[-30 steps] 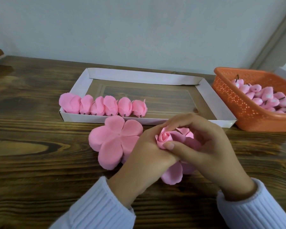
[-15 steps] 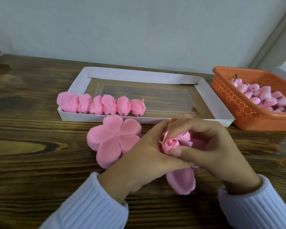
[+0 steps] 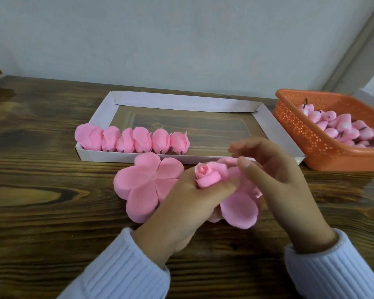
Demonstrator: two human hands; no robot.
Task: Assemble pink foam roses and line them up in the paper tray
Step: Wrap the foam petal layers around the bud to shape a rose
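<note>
Six finished roses (image 3: 132, 142) line the near-left edge of the paper tray (image 3: 181, 102), a flat petal piece (image 3: 147, 186) in front. Your left hand (image 3: 188, 208) grips a half-wrapped rose (image 3: 207, 176), its outer petals (image 3: 240, 210) hanging loose; your right hand (image 3: 276, 175) hovers beside it, fingers relaxed, empty. Next, probably: fold those petals up snugly. Rightmost, an orange basket (image 3: 311, 152) of buds (image 3: 341, 128); dark wooden table (image 3: 41, 190), pale wall (image 3: 181, 39).

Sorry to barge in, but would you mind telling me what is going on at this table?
A person is assembling a pink foam rose. The left hand grips it around its bud, loose petals hanging below, while the right hand hovers beside it with relaxed fingers. Six roses lie in a row along the front left of the paper tray. A flat petal piece lies on the table before the tray, and the orange basket holds more buds.
</note>
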